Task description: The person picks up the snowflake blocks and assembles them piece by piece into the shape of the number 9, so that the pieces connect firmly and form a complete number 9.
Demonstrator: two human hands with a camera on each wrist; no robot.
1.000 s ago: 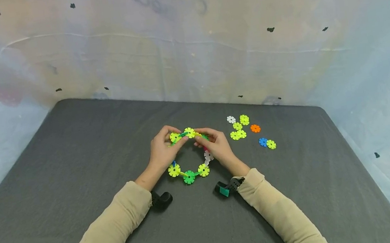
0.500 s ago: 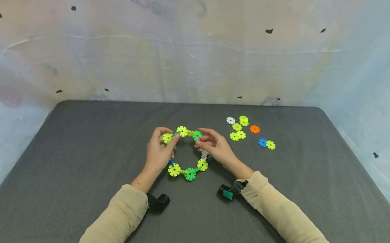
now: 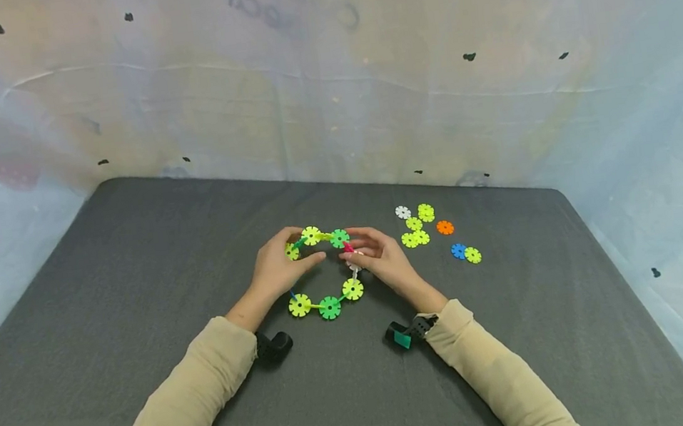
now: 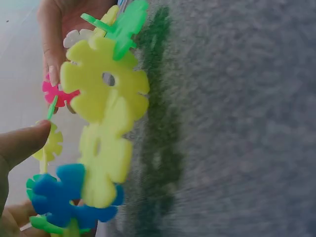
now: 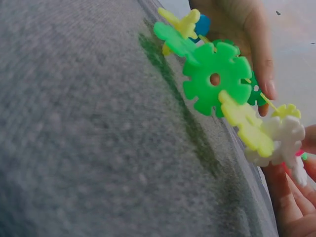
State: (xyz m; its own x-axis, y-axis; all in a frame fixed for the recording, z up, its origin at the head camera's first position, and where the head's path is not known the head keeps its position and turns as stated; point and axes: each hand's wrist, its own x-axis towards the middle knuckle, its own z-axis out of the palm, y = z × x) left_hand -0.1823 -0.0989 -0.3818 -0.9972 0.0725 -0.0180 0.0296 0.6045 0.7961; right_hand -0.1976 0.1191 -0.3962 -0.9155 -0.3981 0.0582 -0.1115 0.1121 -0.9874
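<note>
A ring of interlocked plastic snowflake discs [image 3: 329, 307], in yellow, green, white, pink and blue, is held between both hands. My left hand [image 3: 275, 267] is round its left side, the thumb stretched across the inside of the loop. Close to that hand, a blue disc [image 4: 59, 195] shows in the left wrist view, linked to yellow ones. My right hand [image 3: 387, 262] pinches the right side near a pink disc [image 3: 348, 246] and a white disc [image 5: 284, 136]. The left part of the ring is partly hidden behind my left hand.
Loose discs lie on the grey cloth-covered table [image 3: 187, 219] to the right: a white one [image 3: 402, 212], several yellow ones [image 3: 426, 213], an orange one [image 3: 445, 227] and a blue one [image 3: 459, 251] overlapping a yellow. A pale sheet [image 3: 326, 100] hangs behind the table.
The ring has shifted round to the left between the hands. My right hand has slid from its far edge to the right side, and my left thumb has come off the top discs.
</note>
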